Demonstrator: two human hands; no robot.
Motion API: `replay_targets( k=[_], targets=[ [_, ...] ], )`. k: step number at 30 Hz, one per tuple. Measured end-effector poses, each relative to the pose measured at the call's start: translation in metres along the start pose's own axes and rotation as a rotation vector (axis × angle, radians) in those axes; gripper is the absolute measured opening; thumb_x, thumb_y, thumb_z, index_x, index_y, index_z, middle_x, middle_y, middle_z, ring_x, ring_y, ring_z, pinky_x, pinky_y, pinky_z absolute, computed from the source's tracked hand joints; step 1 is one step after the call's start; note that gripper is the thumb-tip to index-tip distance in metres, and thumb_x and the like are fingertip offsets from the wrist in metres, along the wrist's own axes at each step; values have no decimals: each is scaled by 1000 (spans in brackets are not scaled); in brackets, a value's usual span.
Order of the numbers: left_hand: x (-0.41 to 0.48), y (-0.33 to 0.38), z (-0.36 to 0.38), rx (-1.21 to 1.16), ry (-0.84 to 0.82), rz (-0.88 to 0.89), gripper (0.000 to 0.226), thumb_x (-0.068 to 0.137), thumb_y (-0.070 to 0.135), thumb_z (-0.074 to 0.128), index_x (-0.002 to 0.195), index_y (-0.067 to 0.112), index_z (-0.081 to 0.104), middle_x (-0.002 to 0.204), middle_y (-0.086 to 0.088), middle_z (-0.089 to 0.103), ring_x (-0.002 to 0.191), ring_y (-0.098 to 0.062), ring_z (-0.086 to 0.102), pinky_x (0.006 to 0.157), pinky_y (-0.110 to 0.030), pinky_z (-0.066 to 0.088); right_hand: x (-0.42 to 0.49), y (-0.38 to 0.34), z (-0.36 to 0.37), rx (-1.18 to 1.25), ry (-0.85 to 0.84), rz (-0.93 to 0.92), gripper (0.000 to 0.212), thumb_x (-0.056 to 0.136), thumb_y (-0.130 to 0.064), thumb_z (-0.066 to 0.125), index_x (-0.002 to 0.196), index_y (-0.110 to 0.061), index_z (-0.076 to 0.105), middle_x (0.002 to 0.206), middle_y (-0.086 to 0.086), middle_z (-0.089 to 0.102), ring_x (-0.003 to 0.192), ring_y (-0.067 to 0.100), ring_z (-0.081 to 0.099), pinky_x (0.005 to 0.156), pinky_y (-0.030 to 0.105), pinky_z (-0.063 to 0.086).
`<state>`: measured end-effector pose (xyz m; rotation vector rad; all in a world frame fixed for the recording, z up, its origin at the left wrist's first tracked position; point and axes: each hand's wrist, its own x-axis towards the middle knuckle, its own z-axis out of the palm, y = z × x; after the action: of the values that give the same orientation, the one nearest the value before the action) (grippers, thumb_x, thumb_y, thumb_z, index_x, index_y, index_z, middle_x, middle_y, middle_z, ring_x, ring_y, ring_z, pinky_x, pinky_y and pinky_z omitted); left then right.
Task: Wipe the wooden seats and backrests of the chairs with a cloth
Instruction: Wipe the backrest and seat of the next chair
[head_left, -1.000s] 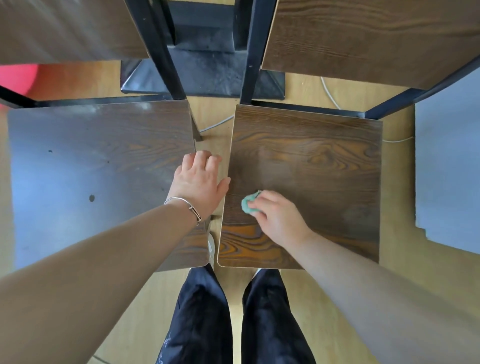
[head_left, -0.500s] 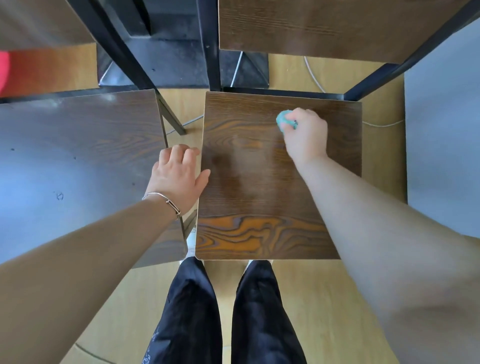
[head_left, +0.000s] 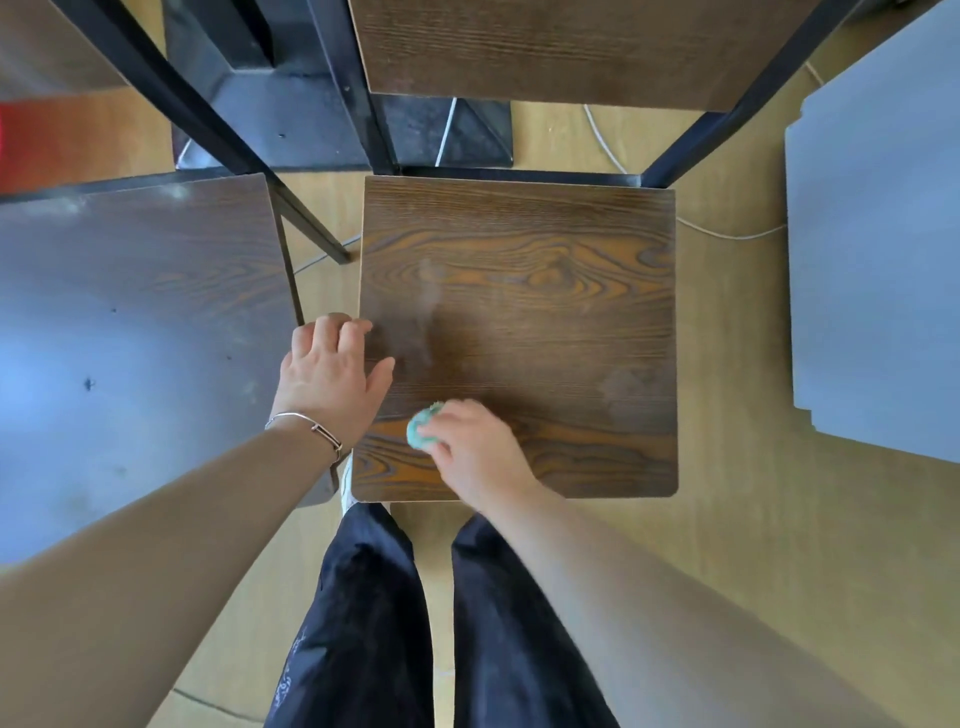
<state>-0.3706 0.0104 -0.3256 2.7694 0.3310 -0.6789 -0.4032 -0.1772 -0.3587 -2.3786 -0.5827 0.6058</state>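
The right hand (head_left: 480, 454) pinches a small bunched teal cloth (head_left: 422, 429) between thumb and curled fingertips and presses it down on the dark brown wood-grain seat (head_left: 545, 322) of the middle chair, in the seat's front left part, near the edge closest to the person. Only a tuft of the cloth shows past the fingers. The left hand (head_left: 332, 374) lies just beside it, across the narrow gap between this seat and the dark, glare-washed wooden seat (head_left: 145, 338) of the neighbouring chair on the left. Its thumb is spread out flat on the middle seat's left edge, while its fingers (head_left: 332, 327) bend downward over the gap with the tips hidden, so it cannot be told whether they clasp the edge or merely rest there. A thin silver bangle (head_left: 311, 423) circles the left wrist. Pale hazy smears show on the middle seat, one near the left thumb and one toward the right side. Beyond the seat stands the matching brown wooden backrest (head_left: 571, 47), carried by black metal frame tubes (head_left: 691, 150). Under the chairs lies a light wooden floor (head_left: 727, 545), crossed by a thin white cable (head_left: 727, 235). A flat grey board (head_left: 883, 249) lies to the right, and the person's black trousers (head_left: 363, 623) stand at the seat's front edge.
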Motion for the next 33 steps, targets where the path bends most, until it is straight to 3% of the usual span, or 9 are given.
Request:
replay_targets(
  k=[6,8,12,15,19,25,27,30,33],
  targets=[
    [3,8,8,-22,47,-19,52,94,45,46,136,14,43,134,-10,42,121,-35,34,101,-49,38,60,99,-129,-82,472,306,17,79,-10,66,94,-10,73,94,11,64,87,29,61,74,27,41],
    [3,10,11,-29,68,-25,52,94,45,46,135,13,44,134,-10,42,121,-36,35,100,-50,39,72,134,-159,-153,453,398,18,87,-13,63,102,-11,71,104,9,64,94,25,61,73,20,36],
    [1,14,16,-42,80,-33,51,94,44,48,134,13,45,134,-11,42,121,-37,34,99,-51,39,70,153,-149,-124,358,465,19,91,-18,62,107,-12,70,112,8,65,100,25,60,77,21,40],
    [-8,19,18,-43,71,-17,52,92,43,50,134,12,45,133,-12,43,120,-37,34,99,-52,39,53,124,-116,-92,311,413,17,86,-16,66,101,-12,72,107,9,67,96,29,61,78,23,39],
    [-24,30,23,9,29,29,52,92,44,49,134,14,45,130,-12,45,120,-35,36,98,-50,40,12,74,-62,-19,188,272,15,80,-12,72,94,-10,72,98,8,66,87,29,64,78,33,52],
    [-38,44,30,69,1,55,52,91,45,51,132,15,47,125,-11,47,117,-35,40,94,-49,43,-27,43,-27,128,71,175,20,87,-11,66,106,-9,73,103,5,67,93,21,64,84,33,54],
    [-39,42,29,67,15,55,51,90,44,53,132,14,47,126,-12,47,117,-36,40,94,-50,43,-26,55,-50,186,169,194,17,85,-11,68,100,-8,74,96,7,68,87,22,65,79,30,52],
    [-41,36,29,51,41,68,51,89,41,56,130,12,49,127,-13,48,116,-39,40,96,-52,42,-27,101,-98,108,473,359,15,79,-11,71,94,-9,74,92,10,69,85,27,64,77,27,43],
    [-48,30,34,59,31,94,49,89,39,57,128,11,50,126,-12,48,115,-39,39,95,-54,43,-39,150,-125,22,478,591,17,85,-14,68,101,-11,72,101,10,70,93,28,63,74,21,36]
  ],
)
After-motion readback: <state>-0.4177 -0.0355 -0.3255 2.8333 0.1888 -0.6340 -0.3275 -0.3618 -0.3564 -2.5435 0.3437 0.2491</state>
